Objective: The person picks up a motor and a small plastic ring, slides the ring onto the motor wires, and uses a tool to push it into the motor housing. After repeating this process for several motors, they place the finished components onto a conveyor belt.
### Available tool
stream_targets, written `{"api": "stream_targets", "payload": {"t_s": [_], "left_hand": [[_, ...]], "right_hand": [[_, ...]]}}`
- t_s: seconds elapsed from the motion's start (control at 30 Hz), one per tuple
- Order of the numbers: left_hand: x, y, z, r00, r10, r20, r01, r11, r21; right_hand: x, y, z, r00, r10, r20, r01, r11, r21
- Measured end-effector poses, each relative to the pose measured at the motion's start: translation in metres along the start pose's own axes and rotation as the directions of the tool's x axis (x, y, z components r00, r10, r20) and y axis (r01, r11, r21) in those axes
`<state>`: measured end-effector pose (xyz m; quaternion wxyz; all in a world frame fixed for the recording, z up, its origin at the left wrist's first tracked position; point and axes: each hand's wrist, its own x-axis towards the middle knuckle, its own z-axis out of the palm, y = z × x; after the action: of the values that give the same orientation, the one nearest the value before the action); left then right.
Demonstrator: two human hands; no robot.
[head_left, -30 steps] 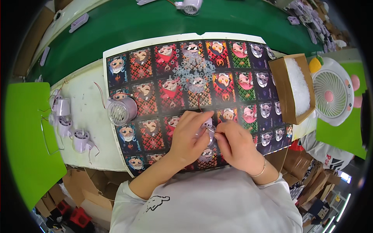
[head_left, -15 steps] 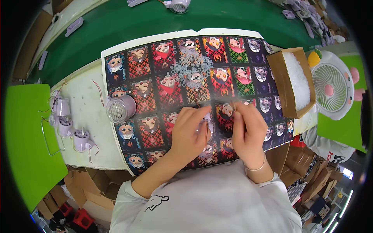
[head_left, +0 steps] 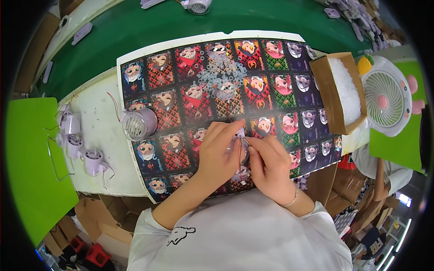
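My left hand (head_left: 218, 149) is wrapped round a small lilac and clear motor housing (head_left: 244, 156) with thin red wires, one hanging down its front. Against the right side of that housing, my right hand (head_left: 271, 165) has its thumb and forefinger pinched together; anything between those fingertips is too small to make out. Both hands are above a printed sheet (head_left: 172, 140) of cartoon cards. Just beyond them, a loose pile of small clear rings (head_left: 224, 79) lies on the sheet. Another clear-and-lilac housing (head_left: 140, 124) rests on the sheet's left side.
Several lilac motor parts (head_left: 93, 162) with wires stand on the white table at left. On the right are a cardboard box (head_left: 327, 97) of clear small pieces and a white desk fan (head_left: 384, 101). Across the back runs a green belt (head_left: 262, 20) carrying lilac parts.
My right hand has moved left and slightly down, from beside the housing to touching it. My left hand keeps its hold in nearly the same place.
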<state>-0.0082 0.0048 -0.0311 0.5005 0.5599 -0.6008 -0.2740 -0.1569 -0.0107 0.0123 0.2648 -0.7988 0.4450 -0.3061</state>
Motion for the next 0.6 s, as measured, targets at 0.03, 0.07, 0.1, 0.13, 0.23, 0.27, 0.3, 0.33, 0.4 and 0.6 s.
{"api": "stream_targets", "payload": {"t_s": [0.03,0.07,0.1,0.13,0.23,0.27,0.3,0.33,0.4,0.6], "left_hand": [[0.000,0.000,0.000,1.000,0.003,-0.007,-0.003,1.000,0.004],[-0.001,-0.001,0.000,1.000,0.005,-0.015,-0.005,1.000,0.008],[-0.001,-0.001,0.001,1.000,0.005,-0.016,-0.005,1.000,0.010],[-0.001,0.000,0.001,1.000,-0.005,-0.018,0.005,1.000,0.000],[-0.001,0.002,0.001,1.000,-0.011,-0.016,0.011,1.000,0.006],[0.000,0.001,0.000,1.000,-0.004,-0.014,0.004,1.000,0.027],[0.000,0.001,0.000,1.000,-0.003,-0.012,0.003,1.000,0.028],[-0.001,0.000,0.001,1.000,-0.013,-0.005,0.013,1.000,0.011],[-0.001,0.000,0.002,1.000,-0.024,0.007,0.024,1.000,-0.006],[0.001,0.002,0.002,0.999,-0.036,0.000,0.036,0.999,-0.003]], "right_hand": [[0.000,-0.001,0.000,1.000,0.023,-0.004,-0.023,0.999,0.023],[-0.001,0.000,-0.001,1.000,0.022,-0.003,-0.022,0.999,0.024],[-0.003,0.001,-0.002,1.000,0.017,-0.009,-0.017,0.999,0.032],[-0.003,0.002,-0.003,1.000,0.013,-0.014,-0.012,0.999,0.041],[-0.004,0.001,-0.002,0.999,-0.009,0.048,0.011,1.000,-0.029],[-0.004,0.001,0.000,0.999,-0.009,0.046,0.010,1.000,-0.029],[-0.004,0.000,0.003,1.000,-0.004,0.018,0.005,0.999,-0.053],[-0.004,0.000,0.006,1.000,0.000,-0.011,0.000,0.997,-0.076],[-0.006,0.000,0.014,0.998,0.003,-0.065,-0.008,0.997,-0.074],[0.015,0.011,-0.006,0.996,-0.076,0.040,0.078,0.996,-0.048]]}}
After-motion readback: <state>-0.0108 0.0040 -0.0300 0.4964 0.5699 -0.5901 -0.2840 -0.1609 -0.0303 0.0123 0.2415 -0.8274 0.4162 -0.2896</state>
